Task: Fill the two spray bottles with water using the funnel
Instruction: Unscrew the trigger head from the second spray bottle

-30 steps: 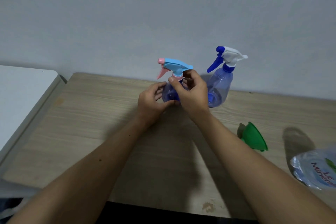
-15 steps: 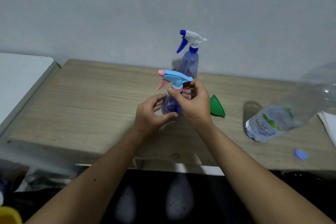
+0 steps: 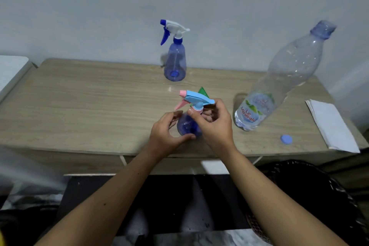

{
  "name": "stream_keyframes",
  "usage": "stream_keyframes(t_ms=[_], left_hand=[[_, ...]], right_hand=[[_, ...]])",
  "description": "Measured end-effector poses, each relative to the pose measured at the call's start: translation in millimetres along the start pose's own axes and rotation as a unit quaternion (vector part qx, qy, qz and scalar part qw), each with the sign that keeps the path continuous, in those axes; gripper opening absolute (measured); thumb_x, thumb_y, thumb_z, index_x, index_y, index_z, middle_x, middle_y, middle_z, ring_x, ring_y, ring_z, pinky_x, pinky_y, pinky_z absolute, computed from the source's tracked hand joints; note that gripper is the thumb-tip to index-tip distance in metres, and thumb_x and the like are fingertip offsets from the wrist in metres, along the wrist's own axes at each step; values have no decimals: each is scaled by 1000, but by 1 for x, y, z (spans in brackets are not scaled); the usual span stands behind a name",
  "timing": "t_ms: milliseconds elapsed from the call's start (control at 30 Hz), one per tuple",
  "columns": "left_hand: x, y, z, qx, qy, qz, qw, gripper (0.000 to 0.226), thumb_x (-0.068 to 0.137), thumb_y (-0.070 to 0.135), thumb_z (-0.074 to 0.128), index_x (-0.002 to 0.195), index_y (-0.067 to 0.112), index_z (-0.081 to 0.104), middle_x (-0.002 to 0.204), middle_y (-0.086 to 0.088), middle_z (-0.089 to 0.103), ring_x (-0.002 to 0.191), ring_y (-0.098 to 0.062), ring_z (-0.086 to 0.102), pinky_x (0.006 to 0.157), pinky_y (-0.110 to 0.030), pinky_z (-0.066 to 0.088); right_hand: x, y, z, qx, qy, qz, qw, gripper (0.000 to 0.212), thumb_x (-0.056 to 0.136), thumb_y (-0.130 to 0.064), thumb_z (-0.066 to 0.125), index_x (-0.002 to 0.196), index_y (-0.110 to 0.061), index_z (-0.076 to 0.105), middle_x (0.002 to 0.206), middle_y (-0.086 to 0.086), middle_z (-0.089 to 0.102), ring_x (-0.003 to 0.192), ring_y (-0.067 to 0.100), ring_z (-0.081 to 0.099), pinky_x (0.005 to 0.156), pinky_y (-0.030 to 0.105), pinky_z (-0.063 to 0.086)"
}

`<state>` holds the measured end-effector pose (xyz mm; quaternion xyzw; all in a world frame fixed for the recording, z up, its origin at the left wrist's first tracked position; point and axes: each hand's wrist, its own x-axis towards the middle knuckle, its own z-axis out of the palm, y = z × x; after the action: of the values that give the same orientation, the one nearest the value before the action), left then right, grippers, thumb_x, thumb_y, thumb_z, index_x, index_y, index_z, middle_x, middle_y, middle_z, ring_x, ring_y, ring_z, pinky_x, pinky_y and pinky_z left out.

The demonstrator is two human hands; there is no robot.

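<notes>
**Cap coming off, and that bottle wants to tip**

Your right hand (image 3: pixel 214 126) has its fingers (image 3: pixel 194 116) pinched round the pink collar under the spray head; your left hand (image 3: pixel 166 133) cups the near spray bottle (image 3: pixel 188 126) low on the table (image 3: pixel 89 106); twist hard with a loose base and it skids or topples; the green funnel (image 3: pixel 203 92) sits just behind; the uncapped water bottle (image 3: pixel 279 78) stands near your right elbow's path, so a careless swing spills it.

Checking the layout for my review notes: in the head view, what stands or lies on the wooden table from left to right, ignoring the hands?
spray bottle with the white and blue trigger → spray bottle with the pink and light-blue trigger → large water bottle → loose blue cap → folded white paper. The funnel is left out as mostly hidden.
</notes>
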<state>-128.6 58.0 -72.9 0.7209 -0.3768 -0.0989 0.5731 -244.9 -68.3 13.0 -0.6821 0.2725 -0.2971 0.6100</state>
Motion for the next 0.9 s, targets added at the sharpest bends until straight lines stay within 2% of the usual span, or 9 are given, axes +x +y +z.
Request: stream_keyframes(t_ms=[100, 200, 400, 567, 700, 833, 900], left_hand=[[0, -4, 3, -4, -28, 7, 1000, 96, 71, 50, 97, 147, 7, 59, 142, -4, 68, 130, -18, 67, 109, -50, 56], [1, -7, 2, 6, -46, 15, 999, 96, 74, 48, 95, 151, 6, 57, 144, -4, 68, 131, -19, 67, 111, -50, 54], [1, -7, 2, 37, -40, 38, 998, 94, 74, 52, 92, 148, 3, 59, 142, -7, 69, 127, -19, 69, 108, -49, 56], [2, -6, 1, 37, -46, 45, 997, 93, 75, 49, 93, 149, 3, 58, 143, -7, 68, 128, -20, 69, 108, -49, 57], [2, -7, -1, 48, -44, 55, 996, 93, 77, 49, 93, 148, 1, 58, 143, -8, 67, 128, -20, 68, 106, -49, 58], [0, -5, 3, 41, -23, 57, 997, 88, 76, 50, 92, 143, 3, 62, 135, -9, 71, 122, -22, 71, 101, -51, 59], [0, -5, 4, 44, -33, 63, 996, 88, 77, 50, 91, 146, 5, 61, 137, -8, 70, 123, -21, 70, 102, -49, 59]], right_hand=[[-3, -1, -4, -8, 5, -10, 1000, 32, 87, -4, 85, 111, -1, 64, 89, -1, 76, 79, 3, 74, 75, 19, 58], [-3, -2, -6, -34, 3, -29, 999, 30, 88, -7, 84, 114, -1, 69, 92, -2, 73, 77, -7, 70, 72, 10, 53], [0, 0, -4, -64, 20, -34, 997, 28, 90, -12, 83, 115, -4, 73, 95, 1, 74, 80, -9, 67, 68, 10, 51], [-3, -1, -1, -101, 31, -58, 993, 23, 94, -13, 79, 116, -7, 74, 95, -5, 73, 75, -7, 68, 66, 7, 47], [-8, -2, 4, -137, 30, -96, 985, 19, 95, -21, 78, 112, -19, 72, 97, -11, 73, 94, 3, 71, 80, 15, 53], [-8, -2, 5, -122, 58, -55, 989, 40, 79, -36, 92, 109, -19, 72, 96, -12, 75, 92, 7, 74, 84, 26, 60], [-7, -2, 6, -132, 78, -63, 986, 34, 81, -32, 91, 106, -17, 73, 90, -14, 75, 86, 5, 73, 79, 23, 59]])
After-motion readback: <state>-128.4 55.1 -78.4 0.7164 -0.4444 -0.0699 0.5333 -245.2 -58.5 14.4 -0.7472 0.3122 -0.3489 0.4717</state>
